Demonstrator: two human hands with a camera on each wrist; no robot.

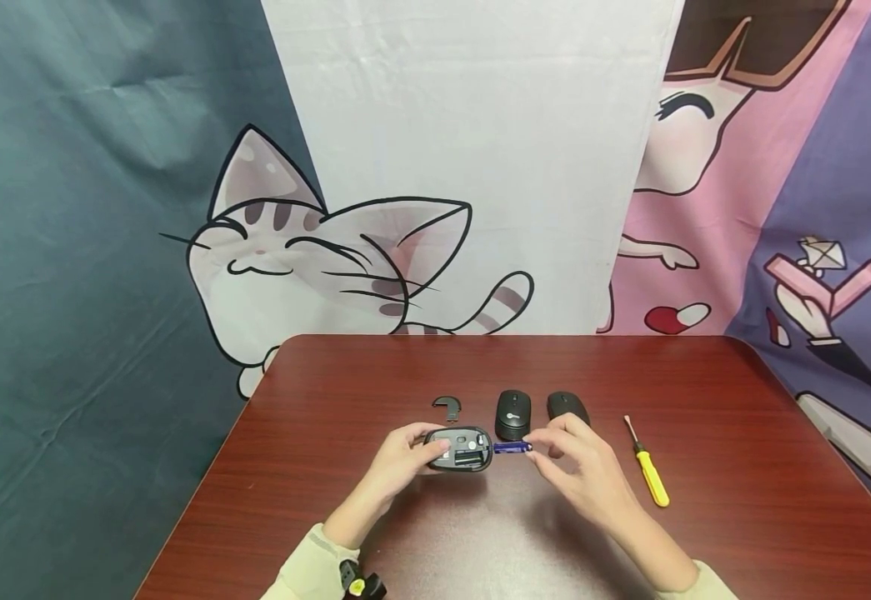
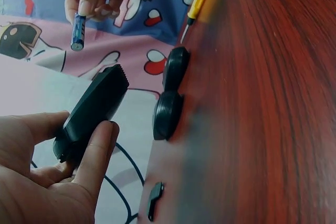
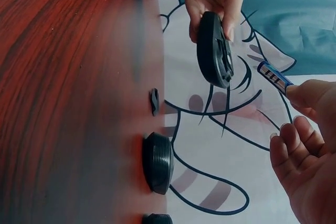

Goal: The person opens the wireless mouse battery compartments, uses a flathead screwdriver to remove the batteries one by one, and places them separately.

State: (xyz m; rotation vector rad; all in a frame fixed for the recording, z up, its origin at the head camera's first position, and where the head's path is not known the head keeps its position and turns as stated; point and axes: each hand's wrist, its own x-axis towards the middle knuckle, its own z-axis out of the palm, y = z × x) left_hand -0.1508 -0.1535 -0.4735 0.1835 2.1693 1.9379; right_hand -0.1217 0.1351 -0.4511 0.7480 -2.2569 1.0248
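My left hand [image 1: 399, 457] grips a black computer mouse [image 1: 473, 457] above the table, its underside turned up and its battery compartment uncovered. A blue battery [image 1: 511, 447] is pinched by one end between the thumb and fingertips of my right hand [image 1: 583, 463]. In the head view the battery's free end appears beside the mouse's right end; the right wrist view shows a gap between mouse [image 3: 214, 51] and battery [image 3: 274, 76]. On the table behind the held mouse lies a small black curved cover [image 1: 448, 406].
Two more black mice stand on the table, one [image 1: 513, 414] behind the battery and another [image 1: 566, 407] partly hidden by my right hand. A screwdriver [image 1: 651, 475] with a yellow handle lies to the right. Behind the reddish-brown table [image 1: 315, 383] hangs a printed cloth [image 1: 465, 125].
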